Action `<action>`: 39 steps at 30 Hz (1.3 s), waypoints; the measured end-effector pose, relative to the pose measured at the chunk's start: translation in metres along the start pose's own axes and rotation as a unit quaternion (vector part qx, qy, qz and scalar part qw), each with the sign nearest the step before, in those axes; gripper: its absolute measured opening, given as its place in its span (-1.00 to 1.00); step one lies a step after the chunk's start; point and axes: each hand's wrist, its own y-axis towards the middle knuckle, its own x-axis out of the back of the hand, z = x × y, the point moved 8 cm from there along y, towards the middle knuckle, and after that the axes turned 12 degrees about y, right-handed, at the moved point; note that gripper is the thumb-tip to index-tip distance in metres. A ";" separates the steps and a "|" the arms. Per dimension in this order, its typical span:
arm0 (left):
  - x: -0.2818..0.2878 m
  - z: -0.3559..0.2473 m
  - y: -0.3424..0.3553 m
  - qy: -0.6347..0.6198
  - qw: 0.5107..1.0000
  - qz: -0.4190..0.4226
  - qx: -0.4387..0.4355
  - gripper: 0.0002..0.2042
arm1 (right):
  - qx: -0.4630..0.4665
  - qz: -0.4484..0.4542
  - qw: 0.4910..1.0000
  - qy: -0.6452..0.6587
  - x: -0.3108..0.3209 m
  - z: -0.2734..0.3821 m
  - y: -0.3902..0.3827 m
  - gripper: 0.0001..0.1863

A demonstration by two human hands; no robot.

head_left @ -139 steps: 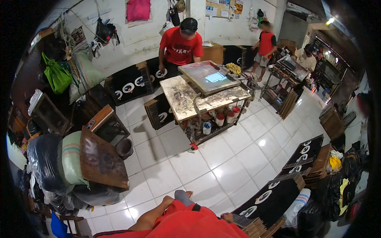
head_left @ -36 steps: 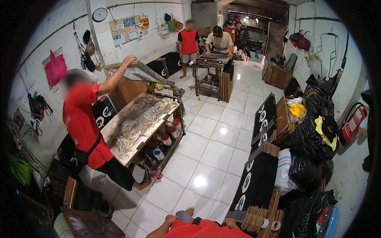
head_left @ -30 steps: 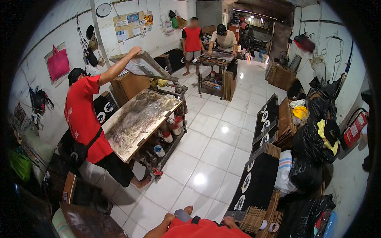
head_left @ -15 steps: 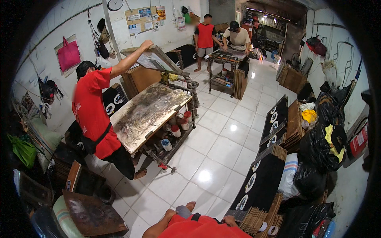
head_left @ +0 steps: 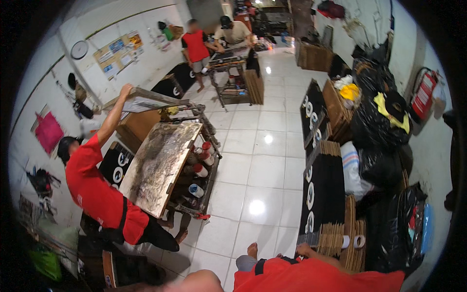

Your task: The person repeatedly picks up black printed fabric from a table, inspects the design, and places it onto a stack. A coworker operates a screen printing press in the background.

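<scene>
My right hand (head_left: 304,249) is low in the view, in front of my red shirt, at the near end of a row of stacked thin brown boards (head_left: 332,236). It is next to a dark corner of the board bearing black cloth (head_left: 325,194) with white round prints. Its fingers are too small and partly hidden to show whether they grip that edge. My left arm (head_left: 197,282) shows blurred at the lower edge, bent out to the left; its hand is out of view. Two tape rolls (head_left: 359,241) sit by the boards to the right of my right hand.
At left, a person in red (head_left: 99,190) holds up a framed screen (head_left: 151,100) over a stained printing table (head_left: 158,163) with jars below. Two people stand at a farther table (head_left: 228,61). Black bags (head_left: 377,126) and a fire extinguisher (head_left: 424,95) line the right wall.
My view has swung right, so the room shifts left in it. My right hand has moved up to the near board stack. The person at left still holds the screen raised.
</scene>
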 end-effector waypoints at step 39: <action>0.005 -0.122 -0.001 -0.232 0.960 -0.154 -0.026 -0.60 | -0.058 -0.050 0.979 0.191 -0.014 -0.019 0.016 -0.84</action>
